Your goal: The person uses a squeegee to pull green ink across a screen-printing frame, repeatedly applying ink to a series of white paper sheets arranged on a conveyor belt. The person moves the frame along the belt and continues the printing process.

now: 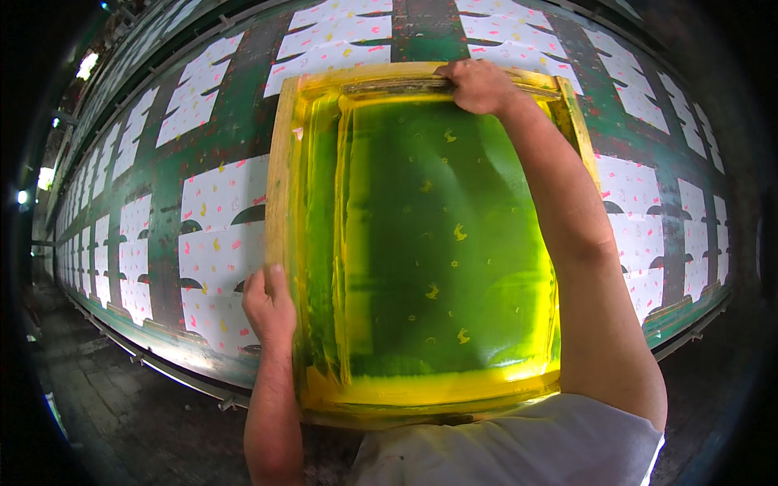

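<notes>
Framed screen [429, 235] gripped at two edges

In the head view, the left hand [271, 306] grasps the left rail, low down; the right hand [480, 86] reaches across, fingers curled over the far rail. The yellow-green screen lies between them, partly covering the green bench [167, 185] and its white printed sheets [212, 198].

Screen-printing workshop, yellow-stained framed screen [442, 243], long green table [166, 194], rows of printed sheets [217, 259]
</notes>
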### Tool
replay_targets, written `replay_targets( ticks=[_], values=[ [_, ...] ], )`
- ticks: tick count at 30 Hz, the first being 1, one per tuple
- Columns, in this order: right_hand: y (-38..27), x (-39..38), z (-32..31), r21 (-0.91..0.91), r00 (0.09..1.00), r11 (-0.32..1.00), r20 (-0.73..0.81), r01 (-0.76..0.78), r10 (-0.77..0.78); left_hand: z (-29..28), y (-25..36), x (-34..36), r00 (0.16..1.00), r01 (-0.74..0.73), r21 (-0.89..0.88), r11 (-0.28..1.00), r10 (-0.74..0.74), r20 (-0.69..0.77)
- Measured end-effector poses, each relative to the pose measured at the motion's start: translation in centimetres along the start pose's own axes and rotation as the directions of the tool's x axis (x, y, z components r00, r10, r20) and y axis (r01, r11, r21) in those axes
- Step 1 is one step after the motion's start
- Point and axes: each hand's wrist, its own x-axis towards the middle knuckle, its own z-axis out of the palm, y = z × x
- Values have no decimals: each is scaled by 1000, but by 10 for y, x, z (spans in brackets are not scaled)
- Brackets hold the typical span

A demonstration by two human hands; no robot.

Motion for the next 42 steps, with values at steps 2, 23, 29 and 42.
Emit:
replay_targets(
  ticks=[2,23,29,42],
  values=[
    [-2,-6,-11,45,997,998,65,37,-39,1,1,0,1000,2,0,1000,-2,-5],
    [-238,-381,-37,164,984,986,175,6,-35,-6,-11,-3,993,-43,61,997,36,114],
    [-282,-455,-35,171,995,982,40,79,-87,-20,2,-11,986,9,97,995,-25,162],
    [-261,-510,-24,424,973,875,-90,232,-214,-2,-13,0,990,38,227,973,-67,123]
  ],
)
